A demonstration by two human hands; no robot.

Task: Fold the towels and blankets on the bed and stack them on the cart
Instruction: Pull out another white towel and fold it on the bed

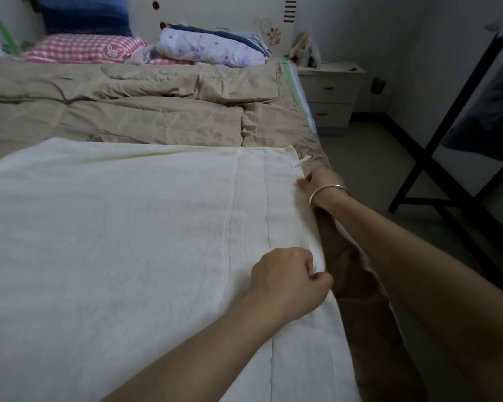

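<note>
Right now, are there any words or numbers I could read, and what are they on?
No words or numbers can be read anywhere.
Small tag on the white towel: too small and blurred to read.
Pink checked pillow: only a bunny picture, no letters to make out.
Headboard: only flowers, dots and stripes.

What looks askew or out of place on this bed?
Nothing spilled or damaged. Only the tan quilted bedspread lies rumpled; the cream terry towel on it is spread flat, left hand and right hand pinching its right edge.
</note>
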